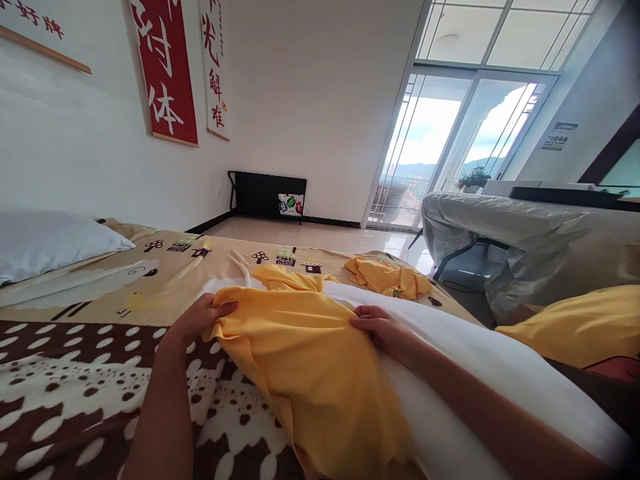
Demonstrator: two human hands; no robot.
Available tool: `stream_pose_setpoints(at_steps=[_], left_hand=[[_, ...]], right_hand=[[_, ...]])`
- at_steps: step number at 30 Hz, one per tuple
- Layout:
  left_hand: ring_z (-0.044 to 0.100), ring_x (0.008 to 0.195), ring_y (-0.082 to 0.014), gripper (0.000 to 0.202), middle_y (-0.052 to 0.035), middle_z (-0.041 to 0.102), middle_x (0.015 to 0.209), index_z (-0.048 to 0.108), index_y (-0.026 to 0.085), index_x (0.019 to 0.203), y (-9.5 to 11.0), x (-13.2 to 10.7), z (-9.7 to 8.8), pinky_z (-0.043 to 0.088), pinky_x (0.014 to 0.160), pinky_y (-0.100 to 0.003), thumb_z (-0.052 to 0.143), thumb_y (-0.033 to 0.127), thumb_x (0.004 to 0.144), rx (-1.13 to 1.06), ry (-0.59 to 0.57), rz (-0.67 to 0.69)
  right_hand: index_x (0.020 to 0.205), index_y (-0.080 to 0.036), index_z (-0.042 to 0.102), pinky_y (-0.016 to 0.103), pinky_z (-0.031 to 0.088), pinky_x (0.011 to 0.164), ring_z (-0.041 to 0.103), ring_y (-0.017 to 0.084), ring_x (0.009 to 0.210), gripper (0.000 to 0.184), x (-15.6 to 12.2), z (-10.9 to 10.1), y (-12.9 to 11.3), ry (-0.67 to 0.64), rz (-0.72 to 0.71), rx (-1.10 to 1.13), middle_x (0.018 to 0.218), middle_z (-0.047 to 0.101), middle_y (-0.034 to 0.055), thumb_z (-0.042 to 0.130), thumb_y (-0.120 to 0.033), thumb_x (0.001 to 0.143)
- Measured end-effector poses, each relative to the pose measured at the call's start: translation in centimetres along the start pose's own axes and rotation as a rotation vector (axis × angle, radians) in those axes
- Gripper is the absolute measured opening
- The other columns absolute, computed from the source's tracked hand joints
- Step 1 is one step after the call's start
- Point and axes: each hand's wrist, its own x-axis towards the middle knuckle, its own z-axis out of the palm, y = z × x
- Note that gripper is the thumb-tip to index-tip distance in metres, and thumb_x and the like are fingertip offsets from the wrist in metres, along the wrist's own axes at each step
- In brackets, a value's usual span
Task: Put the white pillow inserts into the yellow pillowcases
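Observation:
A yellow pillowcase [305,360] lies across a long white pillow [480,367] on the bed. My left hand [200,319] is closed, pinching the left edge of the yellow fabric. My right hand [380,327] rests on the fabric's right edge where it meets the white pillow, fingers curled and gripping the cloth. A second crumpled yellow cloth [387,277] sits farther back on the bed, apart from both hands.
The bed has a patterned brown, cream and tan blanket [100,373]. A pale blue pillow [45,243] lies at the left. A yellow cushion [585,323] is at the right. A covered table [540,233] stands by the glass balcony doors [450,147].

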Motion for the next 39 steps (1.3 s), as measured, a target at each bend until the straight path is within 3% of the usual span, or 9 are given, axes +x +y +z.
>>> stream_pose_setpoints(at_steps=[4, 8, 13, 17, 21, 30, 39], left_hand=[[0.061, 0.058, -0.0189, 0.047, -0.004, 0.066, 0.065, 0.064, 0.013, 0.074, 0.6, 0.4, 0.6, 0.048, 0.053, -0.027, 0.075, 0.053, 0.052, -0.181, 0.102, 0.048], [0.061, 0.059, -0.0188, 0.047, -0.004, 0.065, 0.065, 0.063, 0.013, 0.076, 0.7, 0.6, 0.8, 0.047, 0.053, -0.027, 0.073, 0.054, 0.054, -0.167, 0.159, 0.075], [0.062, 0.06, -0.0196, 0.044, -0.0034, 0.066, 0.063, 0.062, 0.014, 0.072, 0.7, 0.0, 0.4, 0.048, 0.05, -0.026, 0.078, 0.049, 0.051, -0.097, 0.094, 0.027], [0.065, 0.068, -0.0214, 0.042, -0.0041, 0.069, 0.07, 0.063, 0.015, 0.075, 0.3, 0.1, 0.1, 0.052, 0.057, -0.027, 0.084, 0.037, 0.045, -0.124, -0.034, 0.004], [0.067, 0.076, -0.0235, 0.042, -0.0059, 0.071, 0.078, 0.064, 0.016, 0.077, -0.5, 0.6, -0.2, 0.054, 0.064, -0.028, 0.084, 0.037, 0.046, -0.152, -0.127, -0.016], [0.068, 0.079, -0.025, 0.051, -0.0088, 0.071, 0.085, 0.064, 0.013, 0.085, -1.1, 0.9, -0.6, 0.054, 0.064, -0.028, 0.083, 0.043, 0.049, -0.008, -0.07, -0.053], [0.066, 0.07, -0.0244, 0.047, -0.0065, 0.069, 0.073, 0.063, 0.014, 0.071, -0.1, 0.6, -0.1, 0.052, 0.056, -0.027, 0.087, 0.038, 0.04, -0.08, -0.019, -0.011]], right_hand=[[0.069, -0.02, 0.056, 0.023, 0.037, 0.049, 0.053, 0.01, 0.056, 0.031, 0.0, -0.1, 0.1, 0.001, -0.002, -0.003, 0.064, 0.059, -0.0023, 0.078, -0.039, 0.058], [0.07, -0.021, 0.054, 0.023, 0.037, 0.048, 0.053, 0.011, 0.056, 0.032, 0.0, 0.0, 0.2, 0.03, 0.008, -0.005, 0.064, 0.059, -0.0022, 0.078, -0.038, 0.058], [0.068, -0.02, 0.053, 0.023, 0.037, 0.049, 0.054, 0.011, 0.057, 0.034, -0.3, 0.3, 0.0, 0.013, 0.005, -0.016, 0.065, 0.06, -0.0019, 0.078, -0.04, 0.056], [0.068, -0.019, 0.053, 0.024, 0.036, 0.049, 0.054, 0.011, 0.057, 0.035, -0.5, 0.4, -0.1, -0.001, -0.005, -0.028, 0.066, 0.061, -0.001, 0.078, -0.041, 0.056], [0.068, -0.02, 0.054, 0.024, 0.036, 0.048, 0.053, 0.011, 0.057, 0.035, -0.5, 0.4, -0.1, -0.005, -0.007, -0.04, 0.066, 0.06, -0.0013, 0.078, -0.042, 0.057], [0.069, -0.019, 0.055, 0.024, 0.038, 0.05, 0.055, 0.012, 0.058, 0.034, -0.4, 0.4, 0.1, 0.006, -0.014, -0.035, 0.066, 0.061, -0.001, 0.078, -0.041, 0.057], [0.07, -0.019, 0.056, 0.024, 0.036, 0.051, 0.053, 0.011, 0.058, 0.034, -0.5, 0.4, 0.1, -0.003, -0.008, -0.021, 0.065, 0.059, -0.0019, 0.078, -0.041, 0.058]])
